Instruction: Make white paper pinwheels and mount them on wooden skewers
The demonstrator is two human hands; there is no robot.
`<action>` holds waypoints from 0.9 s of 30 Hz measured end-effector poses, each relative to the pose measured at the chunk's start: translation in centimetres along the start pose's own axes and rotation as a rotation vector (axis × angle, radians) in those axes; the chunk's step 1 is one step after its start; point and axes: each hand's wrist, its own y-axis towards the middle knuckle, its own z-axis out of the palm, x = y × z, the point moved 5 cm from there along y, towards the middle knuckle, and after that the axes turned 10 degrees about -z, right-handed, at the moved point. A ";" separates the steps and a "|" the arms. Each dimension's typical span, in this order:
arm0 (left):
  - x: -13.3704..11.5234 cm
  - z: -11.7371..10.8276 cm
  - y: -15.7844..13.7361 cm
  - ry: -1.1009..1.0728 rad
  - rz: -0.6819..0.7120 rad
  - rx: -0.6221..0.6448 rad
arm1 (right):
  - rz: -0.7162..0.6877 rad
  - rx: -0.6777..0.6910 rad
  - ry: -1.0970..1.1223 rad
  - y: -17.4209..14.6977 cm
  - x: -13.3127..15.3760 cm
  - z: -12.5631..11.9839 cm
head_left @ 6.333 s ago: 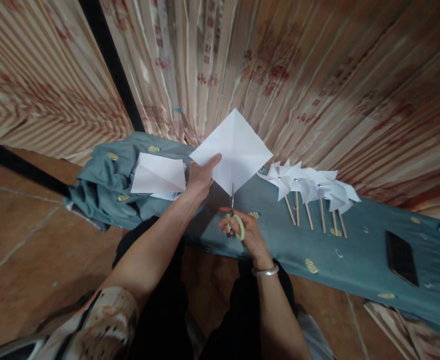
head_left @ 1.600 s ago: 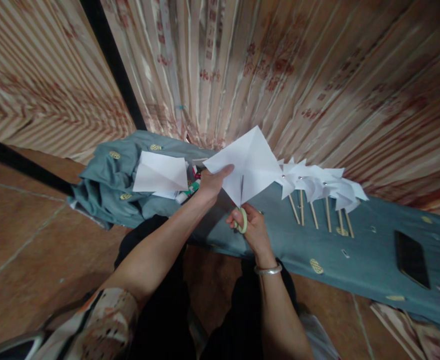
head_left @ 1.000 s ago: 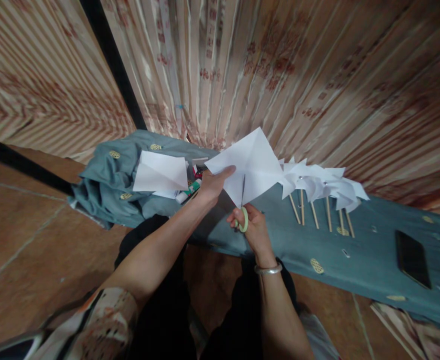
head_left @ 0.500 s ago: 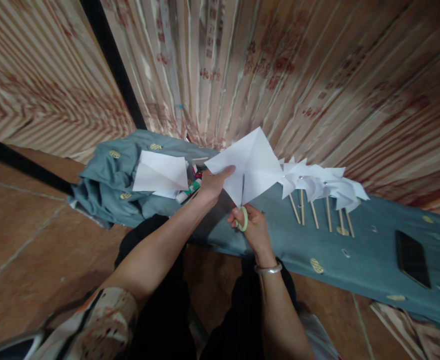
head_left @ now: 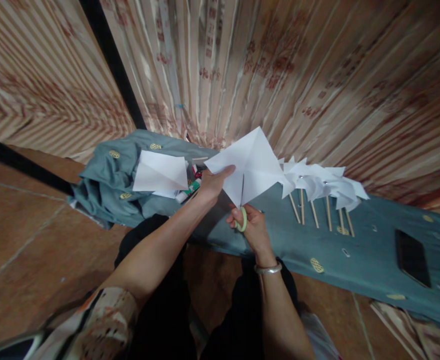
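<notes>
My left hand [head_left: 212, 186] pinches the left side of a square white sheet of paper [head_left: 255, 155], thumb on top. The sheet is held up with one corner toward me and shows faint crease lines. My right hand [head_left: 255, 227] grips scissors [head_left: 243, 220] with pale green handles. Their dark blade lies along the middle of the near corner, pointing toward the sheet's centre. Right of the sheet, several white paper pinwheels [head_left: 319, 182] on thin wooden sticks lie in an overlapping row.
A stack of white paper [head_left: 160, 171] lies on the left of the grey-green cloth [head_left: 295, 245]. Beside it are a green-and-white glue stick [head_left: 188, 192] and small red items. A black phone [head_left: 413, 257] lies at the right. Behind stands a pleated curtain [head_left: 242, 65].
Almost nothing differs. My right hand and the scissors have shifted very slightly, while my left hand keeps its hold on the sheet.
</notes>
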 end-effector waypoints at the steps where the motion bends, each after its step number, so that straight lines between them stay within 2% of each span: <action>1: 0.0 0.0 0.1 -0.003 0.007 0.000 | -0.002 0.016 -0.007 -0.1 0.0 0.0; 4: -0.2 -0.1 0.3 -0.016 0.018 -0.006 | 0.005 0.070 -0.030 -0.5 0.3 -0.2; 10: -1.2 -0.5 1.0 -0.073 0.042 -0.022 | 0.127 0.185 0.003 -1.5 0.5 -1.0; 17: -1.3 -1.1 1.8 -0.096 0.045 -0.033 | 0.191 0.306 0.021 -3.3 1.1 -3.6; 20: -1.0 -0.8 1.6 -0.053 0.017 -0.005 | 0.122 0.201 0.041 -3.5 1.8 -5.4; 27: 0.5 -0.1 -0.1 0.109 -0.105 0.081 | -0.064 -0.304 0.026 -3.3 2.1 -10.4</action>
